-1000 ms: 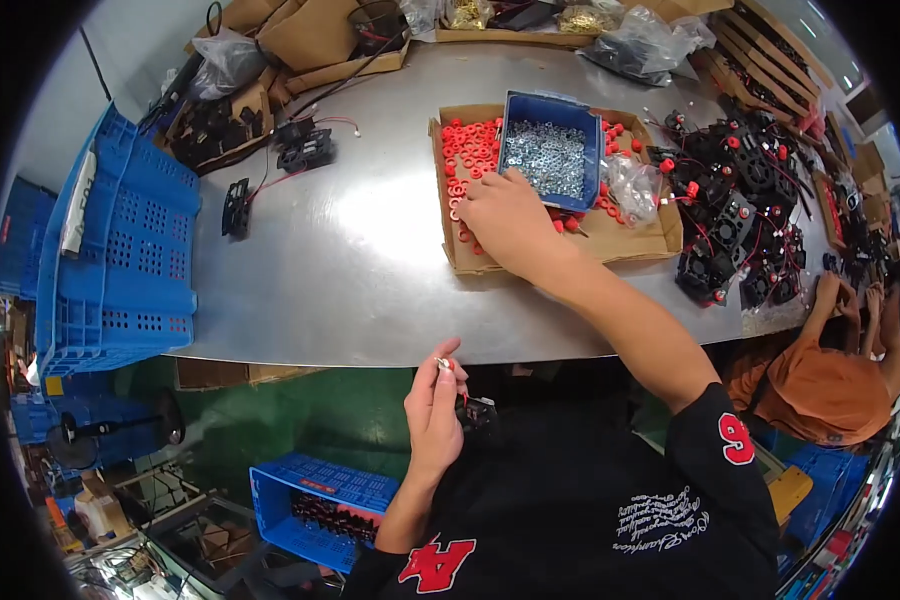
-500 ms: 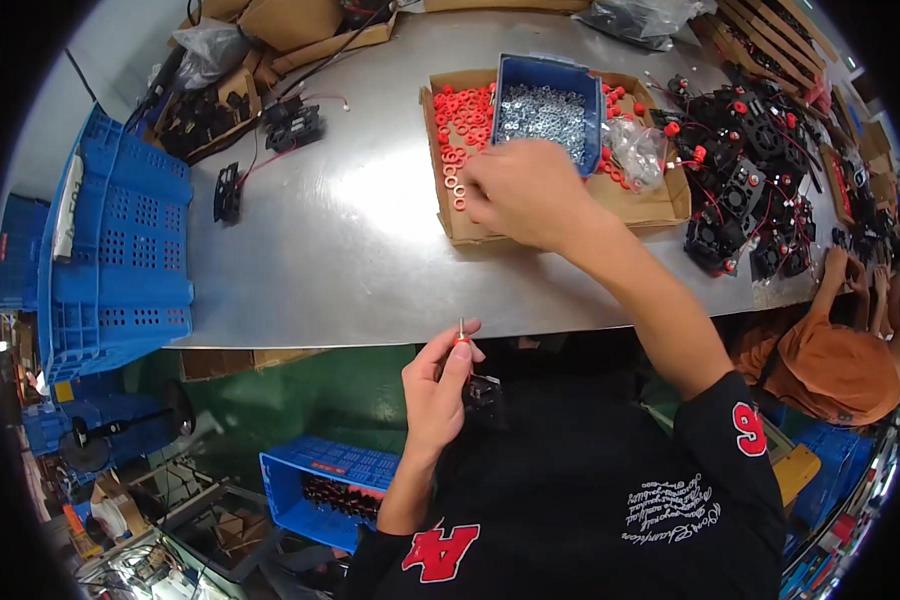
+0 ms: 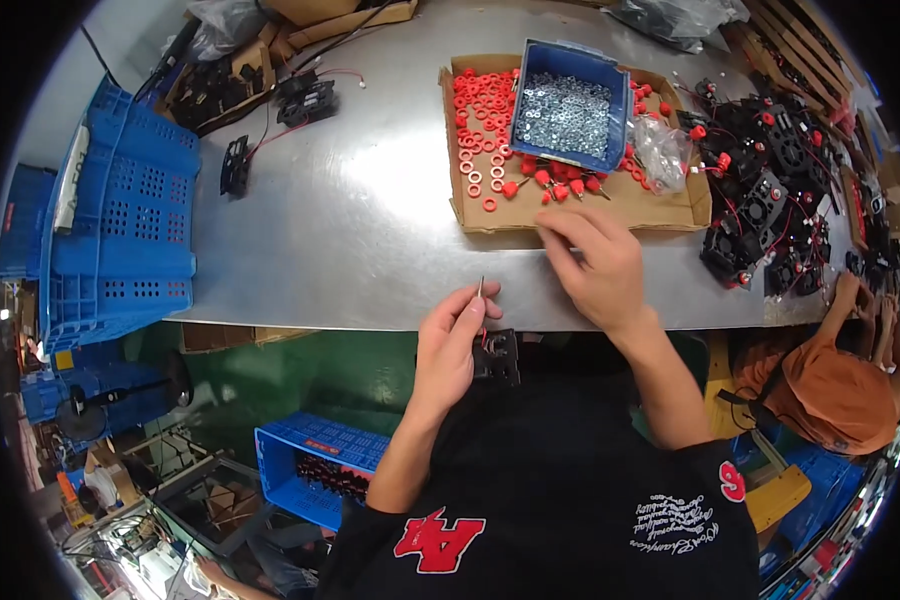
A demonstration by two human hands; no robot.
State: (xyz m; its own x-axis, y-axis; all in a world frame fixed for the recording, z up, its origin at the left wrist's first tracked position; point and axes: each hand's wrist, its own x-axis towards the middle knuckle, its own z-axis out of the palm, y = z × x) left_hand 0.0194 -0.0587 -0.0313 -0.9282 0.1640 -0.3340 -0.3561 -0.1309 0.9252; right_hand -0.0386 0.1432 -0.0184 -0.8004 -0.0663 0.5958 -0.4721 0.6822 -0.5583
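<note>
The right hand (image 3: 602, 268) has moved nearer from the blue bin (image 3: 619, 125), fingertips drawn together, whether on anything I cannot tell. By the steel table (image 3: 340, 265)'s near edge, the left hand (image 3: 446, 345) pinches a thin metal pin (image 3: 482, 286) pointing far, black fan module (image 3: 502, 357) alongside; likely mid-fitting, this calls for right fingertips moving left toward it.

Tall blue crate (image 3: 135, 222) at left, green floor (image 3: 365, 372); co-worker (image 3: 838, 392) in orange, far right
</note>
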